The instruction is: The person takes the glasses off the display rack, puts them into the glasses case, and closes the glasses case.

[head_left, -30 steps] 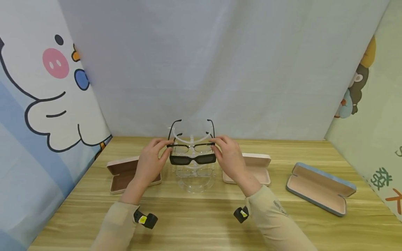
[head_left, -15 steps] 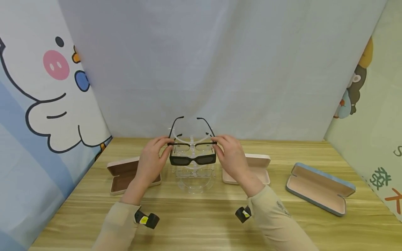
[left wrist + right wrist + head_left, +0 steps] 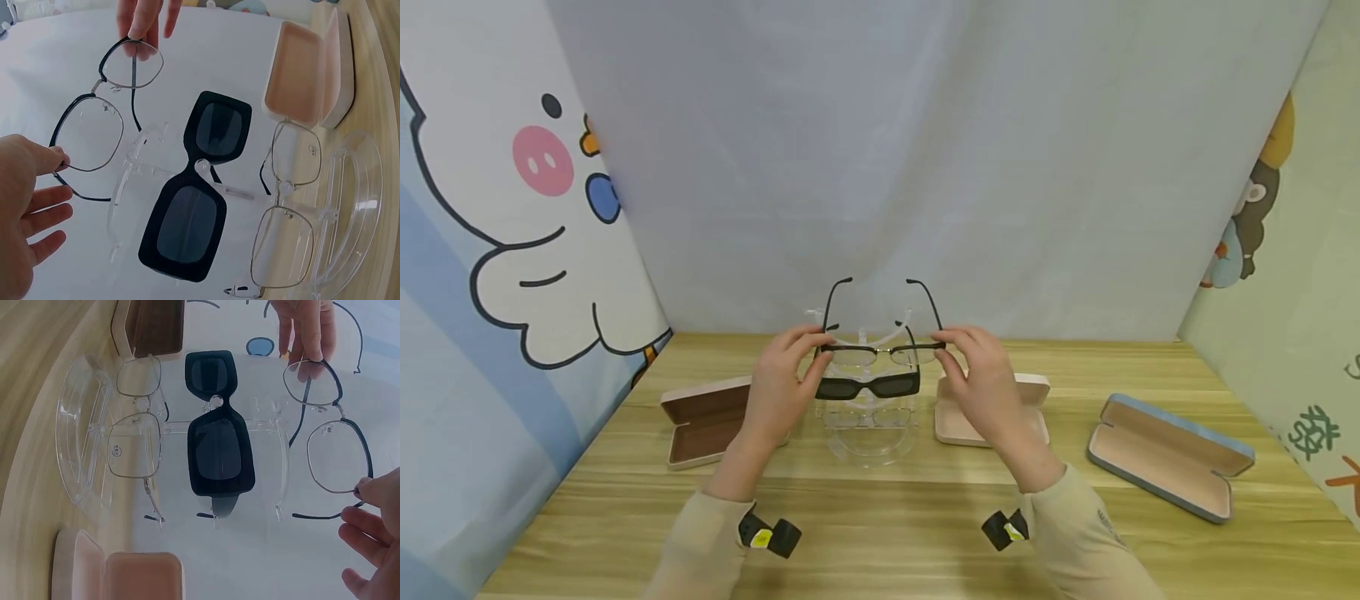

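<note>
A pair of half-rim glasses [image 3: 883, 350] with black upper rims is pinched at its two ends by my left hand [image 3: 778, 387] and right hand [image 3: 988, 379]. Its temples are unfolded and point away. In the wrist views the glasses hang apart from the top arm of a clear display stand [image 3: 67, 431]. Black sunglasses [image 3: 215, 209] sit on the tier below. Lower still, thin metal-rimmed glasses [image 3: 161, 440] rest on the stand. My left thumb [image 3: 53, 159] presses the frame's corner, its other fingers loosely bent.
An open case with brown lining [image 3: 703, 437] lies left of the stand, partly behind my left hand. To the right is an open pale pink case [image 3: 955, 427], partly covered by my right hand. Farther right lies an open blue case [image 3: 1161, 468]. A grey cloth [image 3: 880, 167] hangs behind the table.
Both hands have moved to the right with the half-rim glasses, which now sit off-centre over the stand. The sunglasses and lower glasses stay on the stand.
</note>
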A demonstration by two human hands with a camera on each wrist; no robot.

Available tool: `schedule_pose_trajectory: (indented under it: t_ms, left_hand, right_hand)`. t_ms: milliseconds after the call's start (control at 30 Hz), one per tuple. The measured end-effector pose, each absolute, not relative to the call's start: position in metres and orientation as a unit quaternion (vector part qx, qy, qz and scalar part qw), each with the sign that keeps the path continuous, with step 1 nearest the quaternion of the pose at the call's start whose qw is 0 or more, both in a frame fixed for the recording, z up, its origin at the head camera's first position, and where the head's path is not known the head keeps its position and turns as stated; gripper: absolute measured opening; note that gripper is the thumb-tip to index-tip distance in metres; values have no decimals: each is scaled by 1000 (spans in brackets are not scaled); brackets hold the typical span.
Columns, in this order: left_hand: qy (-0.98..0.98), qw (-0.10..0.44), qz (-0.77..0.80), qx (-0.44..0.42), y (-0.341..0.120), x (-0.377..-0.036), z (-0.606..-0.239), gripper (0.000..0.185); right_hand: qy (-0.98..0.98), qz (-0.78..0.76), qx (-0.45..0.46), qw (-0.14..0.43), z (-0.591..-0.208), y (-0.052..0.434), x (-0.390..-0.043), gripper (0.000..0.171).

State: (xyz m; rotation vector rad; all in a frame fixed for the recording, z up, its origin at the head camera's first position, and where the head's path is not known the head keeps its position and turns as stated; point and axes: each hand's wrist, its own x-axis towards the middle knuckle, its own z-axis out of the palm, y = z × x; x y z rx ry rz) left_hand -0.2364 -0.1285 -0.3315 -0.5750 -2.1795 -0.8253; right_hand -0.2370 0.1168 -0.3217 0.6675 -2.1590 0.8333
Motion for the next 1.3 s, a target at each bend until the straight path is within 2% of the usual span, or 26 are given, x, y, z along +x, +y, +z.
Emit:
schedule_pose_trajectory:
  t_ms: [267, 600, 967, 1300]
  left_hand:
    - [-839, 358, -327, -247, -113, -230, -334, 18]
    - [-823, 350, -348, -280, -93, -225, -340, 18]
    - [-830, 314, -377, -265, -78, -226, -344, 20]
    - [-801, 333, -416, -273, -67, -232, -346, 19]
  right_hand:
    - [-829, 384, 229, 337, -327, 133, -223, 16]
    - [-820, 389, 209, 364, -338, 154, -208, 17]
    - [-813, 402, 191, 376, -342, 164, -203, 16]
    - [-801, 429, 182, 377, -342, 167, -202, 18]
